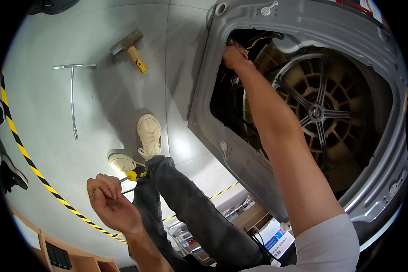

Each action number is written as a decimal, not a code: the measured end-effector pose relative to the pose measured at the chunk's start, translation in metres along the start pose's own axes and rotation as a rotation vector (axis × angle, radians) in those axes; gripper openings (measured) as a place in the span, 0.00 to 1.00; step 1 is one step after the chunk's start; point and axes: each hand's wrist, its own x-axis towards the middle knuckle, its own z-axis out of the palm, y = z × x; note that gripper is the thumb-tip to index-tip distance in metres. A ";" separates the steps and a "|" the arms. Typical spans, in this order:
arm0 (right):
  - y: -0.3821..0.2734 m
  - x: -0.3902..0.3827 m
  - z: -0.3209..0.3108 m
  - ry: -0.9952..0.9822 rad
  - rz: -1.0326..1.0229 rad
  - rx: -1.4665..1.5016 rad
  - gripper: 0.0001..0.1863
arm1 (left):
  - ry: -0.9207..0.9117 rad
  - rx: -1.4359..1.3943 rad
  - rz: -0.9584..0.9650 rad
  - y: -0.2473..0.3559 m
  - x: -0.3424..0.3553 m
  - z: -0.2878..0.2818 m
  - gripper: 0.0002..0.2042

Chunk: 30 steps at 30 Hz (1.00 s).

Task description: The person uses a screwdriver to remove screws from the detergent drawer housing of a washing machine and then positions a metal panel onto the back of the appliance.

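Note:
My left hand [113, 204] is closed around the metal shaft of a screwdriver [132, 175], whose yellow and black handle points away toward my shoes. My right hand [235, 54] reaches through the opening in the grey back panel [254, 174] of a washing machine. It is at the upper left corner of that opening, fingers curled in, beside a yellow wire [257, 41]. What its fingers grip is hidden in shadow. To the right of my right forearm sits the spoked drum pulley [316, 112], in front of the ribbed tub [299, 79].
A hammer [135, 56] and a T-handle wrench [73, 102] lie on the grey floor at the upper left. Black and yellow tape [45, 183] runs along the left. Another person's shoe [13, 174] is beyond it. Wooden shelving [77, 260] stands at the lower left.

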 end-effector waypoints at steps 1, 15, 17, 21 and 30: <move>0.011 0.014 0.014 0.001 -0.020 -0.030 0.29 | -0.016 -0.009 -0.004 -0.001 0.005 0.005 0.13; 0.010 0.065 0.014 0.500 0.731 2.241 0.16 | -0.067 0.061 -0.100 -0.016 0.019 0.034 0.12; 0.003 0.059 0.017 0.555 0.749 2.432 0.15 | -0.064 0.094 -0.086 -0.014 0.020 0.035 0.11; -0.002 0.044 0.018 0.729 0.837 2.445 0.09 | -0.084 0.137 -0.065 -0.011 0.025 0.038 0.11; 0.016 0.037 0.017 0.850 0.640 3.067 0.09 | -0.129 0.122 -0.066 -0.011 0.027 0.041 0.11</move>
